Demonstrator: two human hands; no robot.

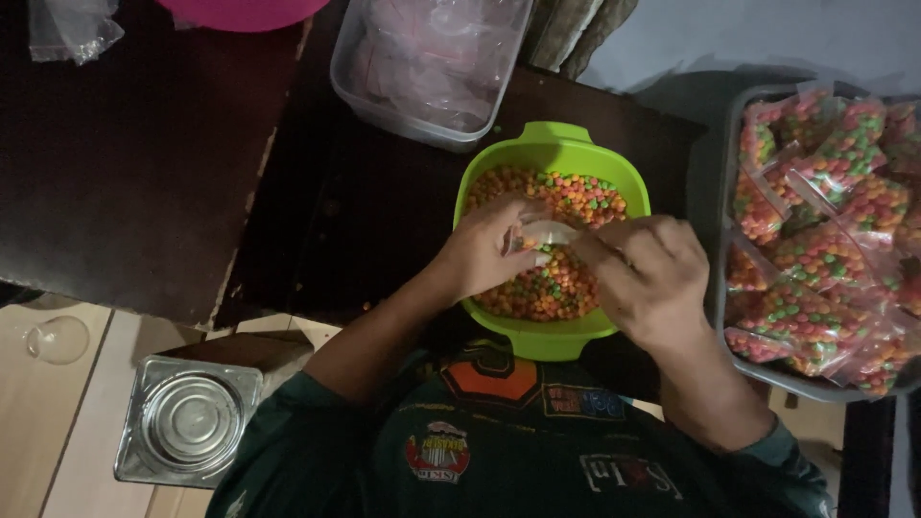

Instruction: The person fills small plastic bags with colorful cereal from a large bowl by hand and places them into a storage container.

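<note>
A lime green bowl (550,152) sits in front of me, full of small orange, green and pink candies (576,195). My left hand (484,247) and my right hand (645,271) meet over the bowl. Between them they hold a small clear plastic bag (547,237), fingers pinching its edges on either side. A few candies show inside the bag. My hands hide the middle of the bowl.
A grey tray (721,206) at the right holds several filled candy bags (815,254). Behind the bowl stands a clear tub (422,58) of empty bags. A square metal tin (188,419) sits on the floor at lower left. A pink basin (240,11) shows at the top.
</note>
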